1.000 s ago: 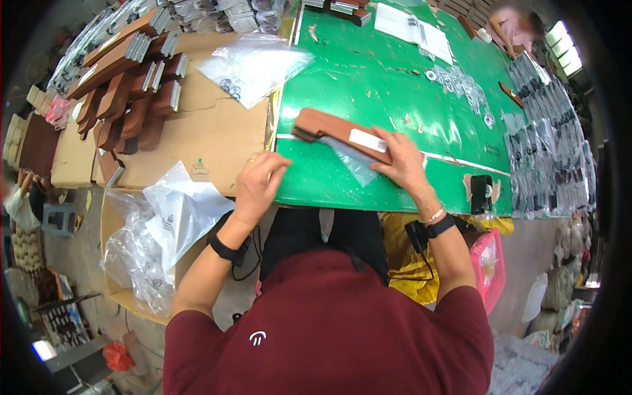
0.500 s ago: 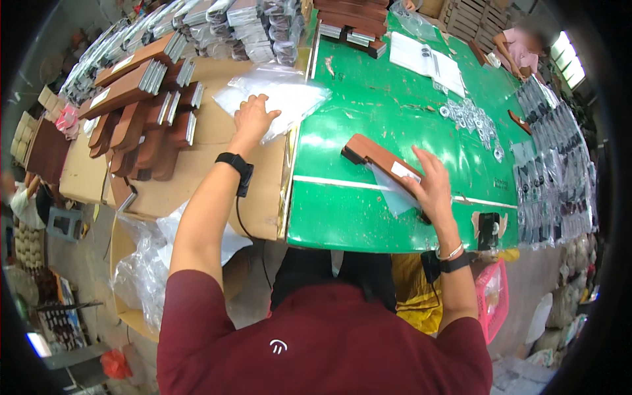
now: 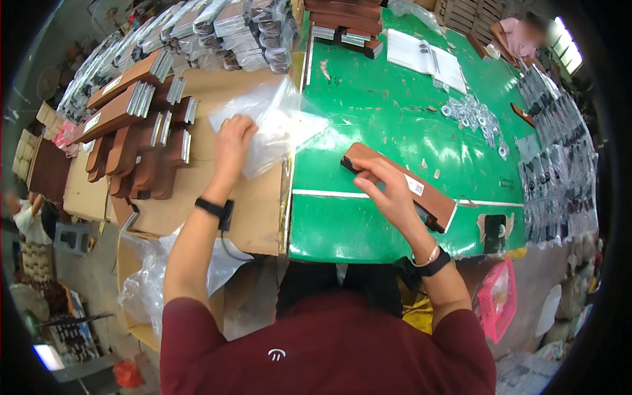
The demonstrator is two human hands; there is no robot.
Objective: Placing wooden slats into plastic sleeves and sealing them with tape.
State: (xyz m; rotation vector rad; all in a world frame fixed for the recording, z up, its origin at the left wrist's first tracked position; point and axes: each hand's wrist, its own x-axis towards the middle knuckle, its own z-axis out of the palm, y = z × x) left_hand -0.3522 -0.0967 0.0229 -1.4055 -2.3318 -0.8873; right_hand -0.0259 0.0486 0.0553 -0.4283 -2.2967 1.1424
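Note:
A reddish-brown wooden bar (image 3: 431, 197) with a white label and dark fittings lies at a slant on the green table. Over its left half hovers or rests my right hand (image 3: 392, 191), thumb and fingers apart; contact with the bar is hard to tell. My left hand (image 3: 235, 141) has its fingers closed at the edge of a clear plastic bag (image 3: 270, 135), whose sheet rises in folds. Beneath it more clear bags lie across the seam between cardboard and green top. To the left, similar brown bars with metal strips (image 3: 122, 108) are stacked.
Wrapped bars (image 3: 224, 33) are piled at the far left, and packed clear bags (image 3: 559, 178) line the right edge. Clear ring-shaped parts (image 3: 474, 118), a white booklet (image 3: 424, 59) and a black device (image 3: 492, 232) lie on the green table (image 3: 322, 230). A co-worker (image 3: 520, 39) sits at the far right.
My right hand has moved left along the bar, and the translucent sheet beside the bar no longer shows. My left hand has gone from spread to closed, and the bag's film has lifted.

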